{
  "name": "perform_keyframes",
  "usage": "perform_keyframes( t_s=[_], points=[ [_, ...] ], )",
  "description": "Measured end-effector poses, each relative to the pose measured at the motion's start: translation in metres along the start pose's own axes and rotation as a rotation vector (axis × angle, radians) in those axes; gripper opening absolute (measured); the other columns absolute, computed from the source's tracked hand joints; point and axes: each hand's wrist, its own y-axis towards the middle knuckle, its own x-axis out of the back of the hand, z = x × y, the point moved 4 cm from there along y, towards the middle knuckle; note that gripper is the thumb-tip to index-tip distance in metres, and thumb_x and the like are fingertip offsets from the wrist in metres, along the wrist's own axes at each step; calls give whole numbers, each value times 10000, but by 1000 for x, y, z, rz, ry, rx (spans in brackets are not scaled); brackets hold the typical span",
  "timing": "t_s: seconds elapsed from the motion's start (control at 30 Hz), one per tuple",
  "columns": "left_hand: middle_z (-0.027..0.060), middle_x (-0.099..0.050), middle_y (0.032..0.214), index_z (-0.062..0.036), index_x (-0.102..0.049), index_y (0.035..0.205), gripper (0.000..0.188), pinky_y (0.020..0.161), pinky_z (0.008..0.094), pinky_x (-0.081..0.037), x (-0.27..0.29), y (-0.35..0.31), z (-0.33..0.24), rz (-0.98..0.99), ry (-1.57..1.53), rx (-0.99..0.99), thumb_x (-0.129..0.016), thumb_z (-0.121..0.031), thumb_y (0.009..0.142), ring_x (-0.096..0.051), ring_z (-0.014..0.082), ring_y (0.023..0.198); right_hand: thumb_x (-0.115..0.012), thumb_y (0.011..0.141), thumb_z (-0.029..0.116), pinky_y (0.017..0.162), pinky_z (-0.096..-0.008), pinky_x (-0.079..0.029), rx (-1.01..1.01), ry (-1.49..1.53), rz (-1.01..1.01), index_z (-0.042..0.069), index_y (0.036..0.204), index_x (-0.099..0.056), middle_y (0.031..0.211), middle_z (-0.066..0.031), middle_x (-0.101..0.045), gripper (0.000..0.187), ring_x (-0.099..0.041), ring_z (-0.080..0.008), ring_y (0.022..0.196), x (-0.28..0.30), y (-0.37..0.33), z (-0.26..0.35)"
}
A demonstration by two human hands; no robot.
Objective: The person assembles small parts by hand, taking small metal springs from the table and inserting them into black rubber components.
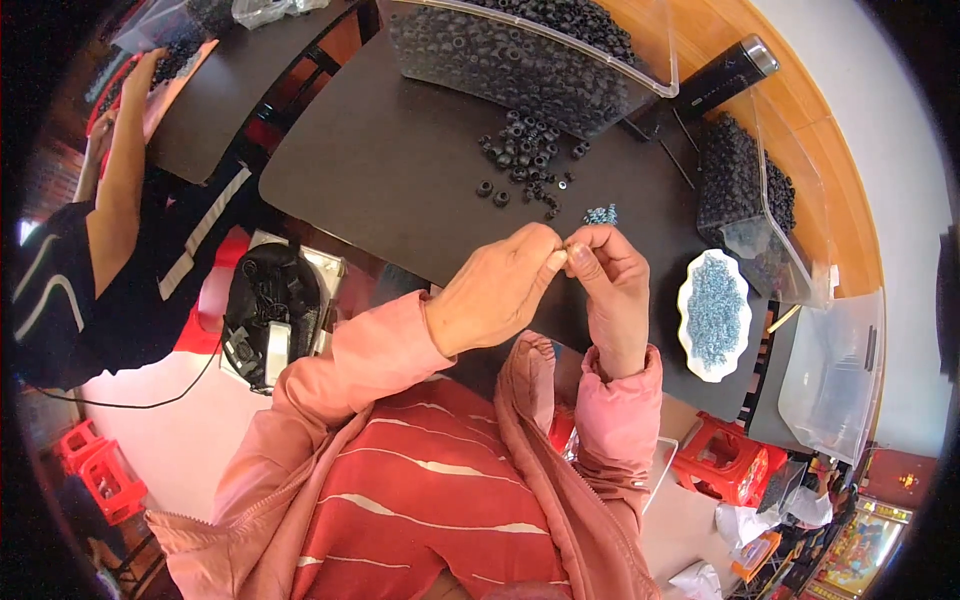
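Note:
My left hand (497, 287) and my right hand (612, 283) meet over the near part of the dark table (350, 160). Thumb and fingertips of each are pinched together, touching the other hand's. Whatever is between them is hidden or too small to name. Just beyond the fingertips lies a small heap of tiny blue-silver pieces (601, 214). Farther off are loose black round parts (520, 150), some showing a hole. A white scalloped dish (688, 300) full of the same tiny blue-silver pieces stands to the right of my right hand.
A clear bin (420, 62) of black parts stands at the far side, a second clear bin (790, 255) at the right. Between them leans a black bottle (725, 78). A black bag (265, 290) sits left. Another person's arm (122, 190) works at a table farther left. Red stools (720, 460) stand below right.

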Motion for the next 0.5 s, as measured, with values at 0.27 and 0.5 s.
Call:
perform_keyframes(
  t_s=[0.27, 0.5],
  points=[
    [1, -361, 627, -70, -395, 754, 280, 430, 250, -297, -14, -6, 9, 41, -908, 485, -378, -230, 983, -351, 93, 496, -586, 896, 43, 741, -193, -435, 108, -14, -40, 18, 970, -564, 859, 2, -592, 81, -545, -63, 799, -10, -3, 0],
    [-55, -337, 588, -134, -387, 714, 299, 412, 190, -224, -18, -15, 13, 428, -1790, 944, -372, -272, 979, -264, 35, 460, -597, 893, 57, 685, -193, -413, 63, 238, -33, 30, 980, -558, 833, -3, -574, 99, -523, -63, 777, -1, -2, -6]
  ],
)
